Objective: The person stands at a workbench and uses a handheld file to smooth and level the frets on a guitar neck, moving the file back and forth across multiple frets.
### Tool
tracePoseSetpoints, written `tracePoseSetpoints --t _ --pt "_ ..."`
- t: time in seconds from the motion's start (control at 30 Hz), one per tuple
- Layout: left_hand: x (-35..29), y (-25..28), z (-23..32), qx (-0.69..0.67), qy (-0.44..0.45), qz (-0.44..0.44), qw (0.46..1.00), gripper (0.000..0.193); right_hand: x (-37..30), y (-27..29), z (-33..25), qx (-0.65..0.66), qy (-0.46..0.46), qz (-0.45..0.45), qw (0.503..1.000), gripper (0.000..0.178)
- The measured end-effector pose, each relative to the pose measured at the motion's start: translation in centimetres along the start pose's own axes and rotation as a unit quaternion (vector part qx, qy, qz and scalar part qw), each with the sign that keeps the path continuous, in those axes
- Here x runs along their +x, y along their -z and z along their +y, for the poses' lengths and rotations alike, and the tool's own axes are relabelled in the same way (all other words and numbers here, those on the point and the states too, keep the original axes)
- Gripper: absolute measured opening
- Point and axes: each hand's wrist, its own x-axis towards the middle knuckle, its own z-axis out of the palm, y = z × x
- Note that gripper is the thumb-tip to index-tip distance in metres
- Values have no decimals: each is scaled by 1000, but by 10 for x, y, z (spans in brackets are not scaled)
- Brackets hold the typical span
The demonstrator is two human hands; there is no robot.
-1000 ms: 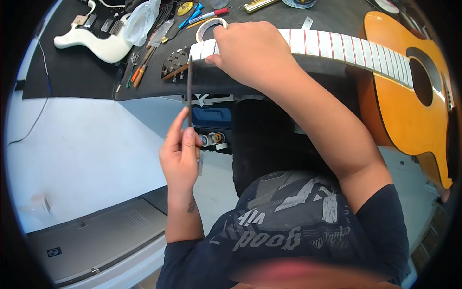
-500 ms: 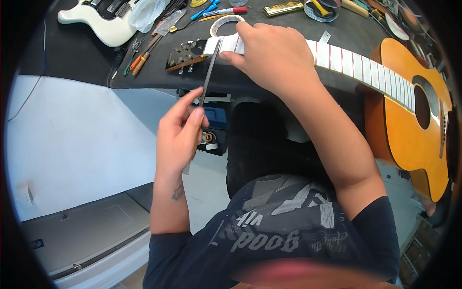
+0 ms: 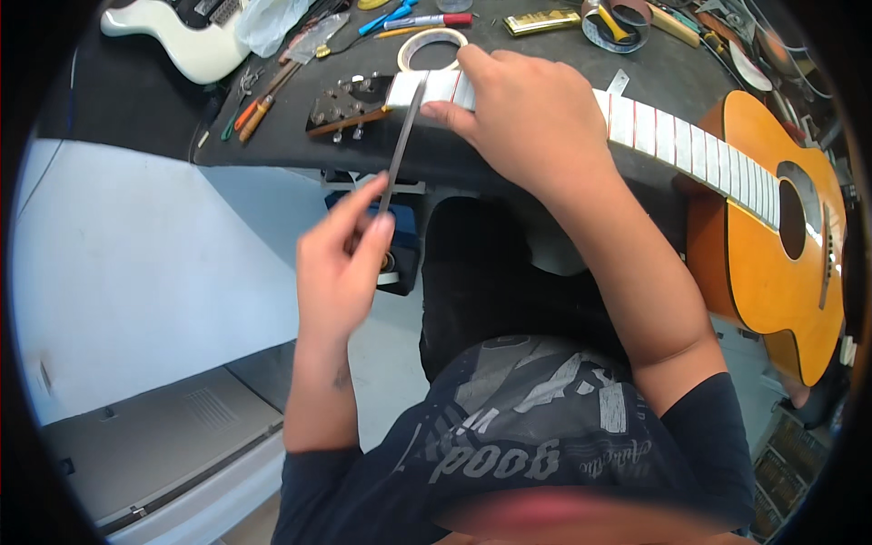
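My left hand [image 3: 338, 263] pinches a thin, dark metal file [image 3: 402, 150] between thumb and fingers. The file slants up and away, its far end resting across the taped fretboard near the headstock [image 3: 347, 107]. My right hand [image 3: 536, 118] is closed over the guitar neck [image 3: 672, 138], its thumb on the near side close to the file; its other fingertips are hidden. White tape covers the wood between the frets. At the right lies the body of the acoustic guitar [image 3: 749, 272], yellow-orange with a dark sound hole.
Beyond the neck a roll of masking tape [image 3: 411, 52] lies on the dark bench, near a red marker [image 3: 445, 19]. Screwdrivers [image 3: 259, 113] and a white guitar body [image 3: 186, 50] are at the left. A clear tape roll [image 3: 618, 36] sits at the back right.
The file's far end has shifted slightly to the right on the fretboard, and my left hand has moved a little toward me. My right hand keeps its hold on the neck.
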Motion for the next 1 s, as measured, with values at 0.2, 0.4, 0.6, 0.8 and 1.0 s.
tracePoseSetpoints --t 0.2,0.4,0.6,0.8,1.0 --pt "84 -26 39 79 0 -9 997 39 5 15 -2 4 -50 -57 997 52" --pt "-15 8 1 83 -16 -4 996 44 1 -2 -5 -6 -4 -4 1000 51" --pt "94 -25 39 135 -42 -10 990 39 6 8 0 2 -33 -25 999 48" --pt "-7 0 16 106 -25 -8 994 44 -1 1 -1 -7 -15 -4 1000 49" --pt "73 -16 31 180 -87 -1 980 39 5 4 -2 2 -30 -35 999 50"
